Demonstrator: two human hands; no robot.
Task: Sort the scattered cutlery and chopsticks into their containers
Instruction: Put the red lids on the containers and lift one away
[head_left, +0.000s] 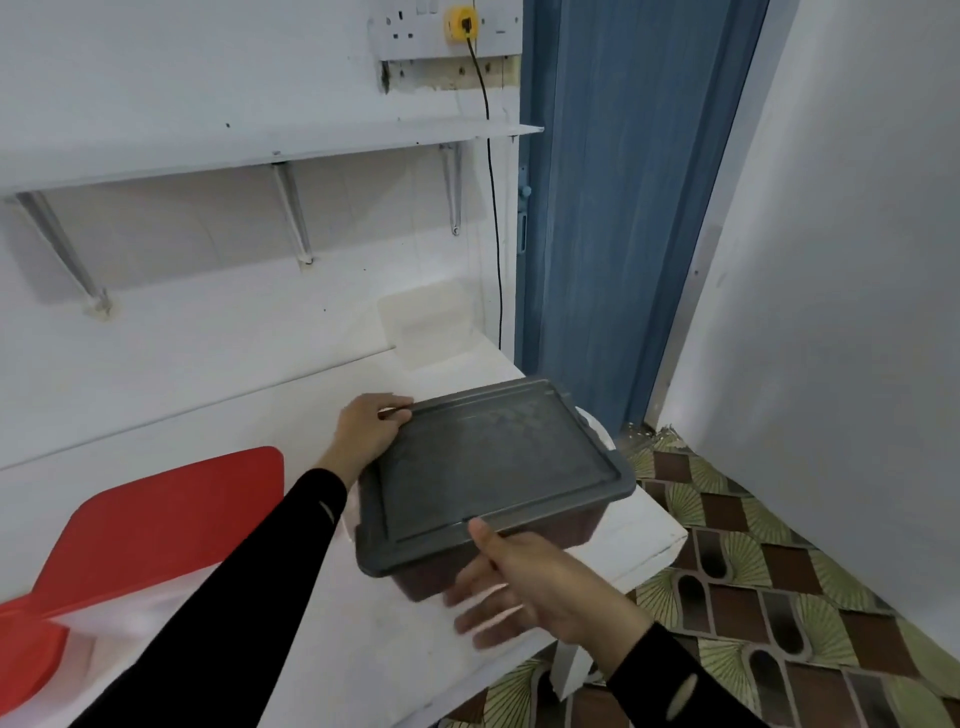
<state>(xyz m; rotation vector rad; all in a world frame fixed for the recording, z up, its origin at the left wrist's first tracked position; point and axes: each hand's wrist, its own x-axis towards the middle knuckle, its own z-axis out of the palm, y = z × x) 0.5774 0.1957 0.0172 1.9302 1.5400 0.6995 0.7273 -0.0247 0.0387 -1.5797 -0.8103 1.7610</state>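
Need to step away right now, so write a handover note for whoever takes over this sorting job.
Hands: the left hand grips the far left corner of the grey-lidded box; the right hand holds its near edge, thumb on the rim, fingers underneath.
Things: the box is at the right end of the white counter, lid on. A red-lidded container stands at the left, a clear container at the back by the wall.
Done: nothing that shows; no cutlery or chopsticks in view.
Left: probably open the containers, find the pieces, sort them all.
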